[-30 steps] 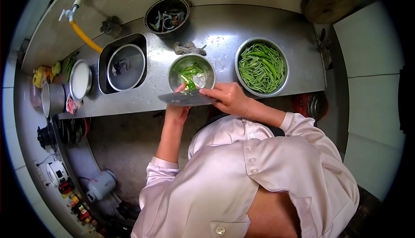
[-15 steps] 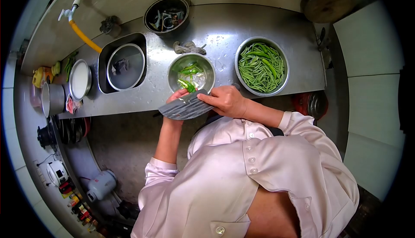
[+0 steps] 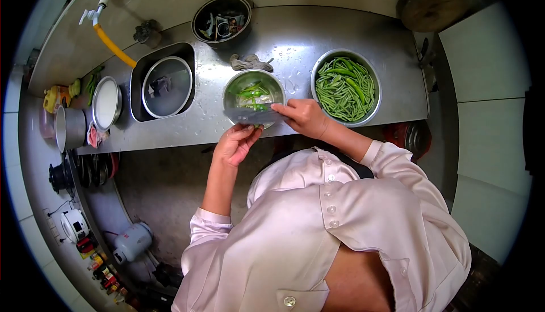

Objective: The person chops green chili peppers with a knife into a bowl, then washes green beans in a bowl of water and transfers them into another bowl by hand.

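Observation:
My right hand [image 3: 306, 117] grips the handle end of a broad dark cleaver [image 3: 247, 116]. Its blade lies over the near side of a metal bowl [image 3: 281, 88], slightly blurred. Cut green pepper pieces [image 3: 252, 91] sit inside that bowl. Just below the blade, at the bowl's near rim, my left hand [image 3: 234, 143] has its fingertips pinched together on a bit of green pepper [image 3: 259, 125], mostly hidden by the blade and fingers. To the right stands a larger metal bowl [image 3: 379, 88] full of cut green beans [image 3: 343, 97], with a few whole peppers on top.
A grey rag [image 3: 250, 62] lies behind the small bowl. Further back is a dark pot [image 3: 200, 34] with wrappers inside. On the left, a sink [image 3: 134, 105] holds a basin of water [image 3: 166, 105]; a yellow hose [image 3: 113, 46] runs down to it. Pots [image 3: 69, 129] stand beyond.
The cleaver has swung up and away from me, from in front of the bowl to over its near side. My left hand has drawn slightly lower, and the split pepper is now mostly hidden.

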### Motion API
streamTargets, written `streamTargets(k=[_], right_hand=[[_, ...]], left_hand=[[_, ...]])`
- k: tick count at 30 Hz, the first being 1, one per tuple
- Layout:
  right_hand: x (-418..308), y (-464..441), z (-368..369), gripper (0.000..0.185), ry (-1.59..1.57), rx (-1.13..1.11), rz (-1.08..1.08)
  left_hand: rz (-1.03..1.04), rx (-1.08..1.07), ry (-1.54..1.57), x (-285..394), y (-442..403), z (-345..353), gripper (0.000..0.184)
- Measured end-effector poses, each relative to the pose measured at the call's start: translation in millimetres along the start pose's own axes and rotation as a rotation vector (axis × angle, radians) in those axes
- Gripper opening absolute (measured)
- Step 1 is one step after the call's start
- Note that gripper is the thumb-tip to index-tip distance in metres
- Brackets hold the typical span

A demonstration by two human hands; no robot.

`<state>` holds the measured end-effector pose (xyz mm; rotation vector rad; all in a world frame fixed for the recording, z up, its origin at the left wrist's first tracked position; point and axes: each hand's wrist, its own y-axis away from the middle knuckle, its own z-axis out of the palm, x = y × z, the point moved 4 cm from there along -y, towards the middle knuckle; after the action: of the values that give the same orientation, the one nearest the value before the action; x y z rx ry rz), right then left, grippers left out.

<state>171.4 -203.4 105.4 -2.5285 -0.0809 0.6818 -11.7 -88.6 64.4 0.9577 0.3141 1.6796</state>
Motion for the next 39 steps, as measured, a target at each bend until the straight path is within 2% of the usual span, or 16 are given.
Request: streamTargets(k=[1,4,8,12,13,16,18,26,32,39], right_hand=[[5,1,1,0.037,-0.017,-0.054,0.093],[19,0,10,0.029,-0.093,-0.073,0.264],[9,-7,8,0.026,-0.274,0.066,0.305],[-24,-11,-7,0.036,-0.281,0.001,0.190],[-30,-10,-9,0.038,-0.248,-0.023,0.155],[-38,-8,-11,0.048,-0.166,-0.032,0.050],[-42,-8,-13,0.050,-0.126,-0.040,0.024],[-47,-4,-13,0.049,-0.077,-0.028,-0.003],[-48,-2,-13,0.051,-0.071,-0.031,-0.019],[-35,8,-10,0.054,0.021,-0.035,-0.018]], left_hand=[[-0.023,-0.040,-0.008,2,3,2,0.028],[-0.023,-0.073,-0.062,-2,1,1,0.028],[0.020,0.002,-0.031,-4,-12,-14,0.030],[0.116,0.020,-0.041,-5,-19,-11,0.032],[0.152,0.087,-0.091,-6,-15,-11,0.025],[0.091,-0.010,0.039,-6,-29,-12,0.022],[0.113,-0.036,0.007,-8,-29,-7,0.024],[0.175,-0.046,-0.051,-5,-11,11,0.023],[0.227,-0.110,-0.093,-10,-22,-12,0.023],[0.178,0.077,-0.053,-11,-12,-10,0.021]])
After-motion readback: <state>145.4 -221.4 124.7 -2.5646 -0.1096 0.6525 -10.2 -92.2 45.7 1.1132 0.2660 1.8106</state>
